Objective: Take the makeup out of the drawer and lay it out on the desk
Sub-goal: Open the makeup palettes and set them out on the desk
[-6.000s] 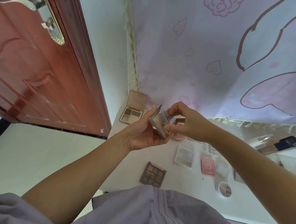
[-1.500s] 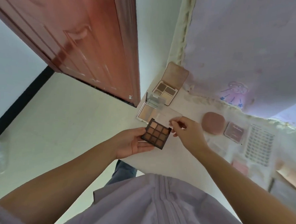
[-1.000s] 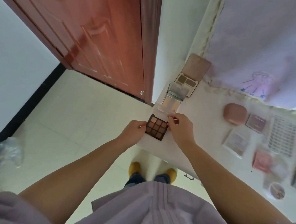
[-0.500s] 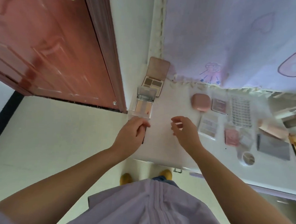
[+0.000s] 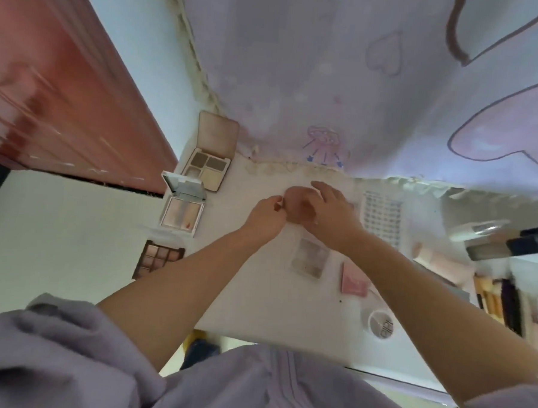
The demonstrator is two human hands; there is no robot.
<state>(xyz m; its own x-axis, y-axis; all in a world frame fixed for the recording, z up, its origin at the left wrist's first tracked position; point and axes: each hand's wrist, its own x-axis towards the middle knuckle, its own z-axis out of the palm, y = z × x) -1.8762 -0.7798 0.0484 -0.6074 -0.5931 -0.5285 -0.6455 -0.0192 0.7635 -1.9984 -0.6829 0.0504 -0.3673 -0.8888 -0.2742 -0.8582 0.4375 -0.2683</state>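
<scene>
White desk under a lilac printed curtain, red door at left. Makeup laid out on it: open four-pan palette at the back left, white mirrored palette in front of it, dark nine-pan palette nearest the edge. Both hands meet on the round pink compact mid-desk: left hand curls its fingers at the left side, right hand covers the right side, fingers bent over it. Frame blurred.

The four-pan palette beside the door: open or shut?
Open: the four-pan palette has its lid raised, leaving four shadow pans exposed.
</scene>
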